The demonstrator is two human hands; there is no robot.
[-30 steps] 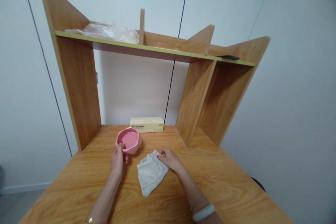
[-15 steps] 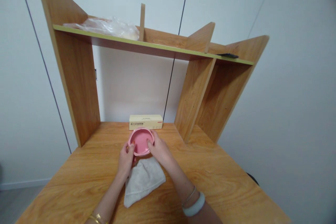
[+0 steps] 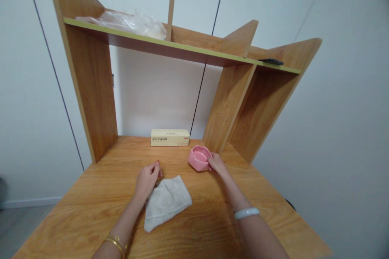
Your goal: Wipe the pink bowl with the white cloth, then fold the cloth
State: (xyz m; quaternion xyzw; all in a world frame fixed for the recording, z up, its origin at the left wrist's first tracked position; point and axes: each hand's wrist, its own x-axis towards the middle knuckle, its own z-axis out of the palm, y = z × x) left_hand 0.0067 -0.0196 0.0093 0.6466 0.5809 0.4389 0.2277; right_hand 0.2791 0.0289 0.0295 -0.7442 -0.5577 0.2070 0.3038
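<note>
A small pink bowl (image 3: 199, 157) sits on the wooden desk (image 3: 194, 226) close to the upright divider. My right hand (image 3: 217, 163) grips the bowl's right rim with curled fingers. A folded white cloth (image 3: 166, 201) lies flat on the desk in front of me. My left hand (image 3: 148, 178) hovers at the cloth's upper left corner, fingers pinched together; whether it holds a small pink thing I cannot make out.
A cream box (image 3: 169, 137) lies at the back of the desk against the wall. A wooden hutch (image 3: 91, 89) stands over the desk, its top shelf carrying a clear plastic bag (image 3: 127, 22) at left and a dark flat object (image 3: 272, 61) at right.
The pink bowl passed from my left hand to my right and moved right, from above the cloth to beside the divider. My left hand drew back to the cloth's corner.
</note>
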